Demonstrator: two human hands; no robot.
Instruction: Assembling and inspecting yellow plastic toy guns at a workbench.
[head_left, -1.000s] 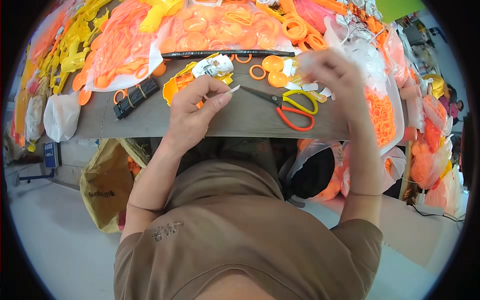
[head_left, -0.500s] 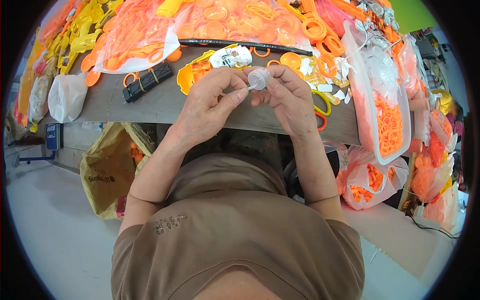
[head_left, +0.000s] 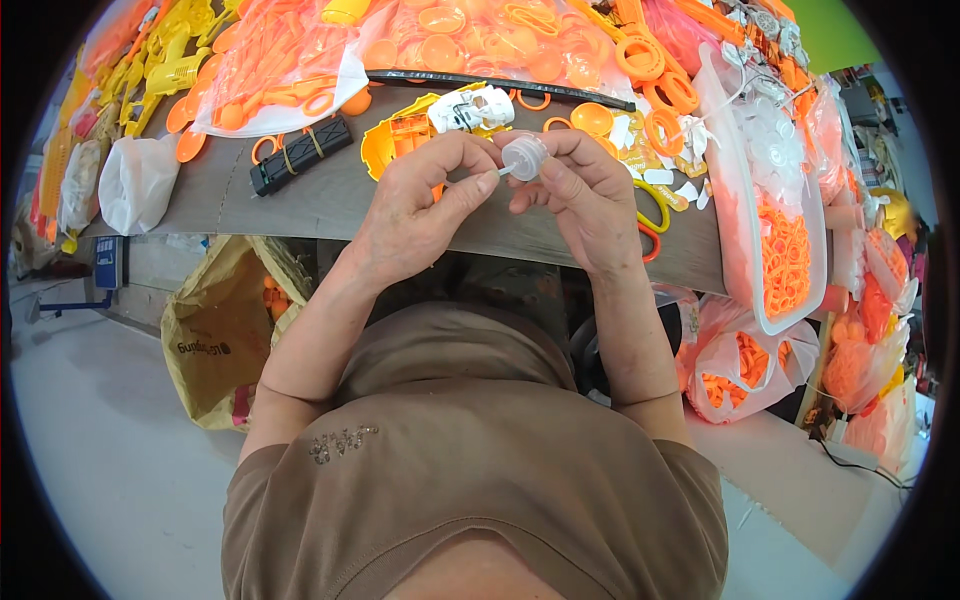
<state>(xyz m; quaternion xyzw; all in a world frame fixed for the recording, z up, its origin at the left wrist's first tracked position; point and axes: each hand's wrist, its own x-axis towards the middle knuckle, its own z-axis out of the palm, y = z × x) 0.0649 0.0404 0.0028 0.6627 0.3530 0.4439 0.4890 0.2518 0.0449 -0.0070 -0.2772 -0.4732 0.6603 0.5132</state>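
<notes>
Between my hands is a small clear plastic cap-like part, round and ridged, with a thin pale stem on its left side. My right hand pinches the round part between thumb and fingers. The stem is held at its tip by the thumb and forefinger of my left hand. Just beyond my hands lies a yellow shell with an orange inner piece, beside a white plastic mechanism. Scissors with yellow and red handles lie right of my right hand.
A rubber-banded black block lies left on the table. Bags of orange parts line the back, behind a black strip. A clear bin of orange rings stands right. A brown paper bag sits below the table edge.
The view has shifted slightly, so the table items sit a little to the right. The clear part is tilted a bit differently in my fingers; both hands keep their hold.
</notes>
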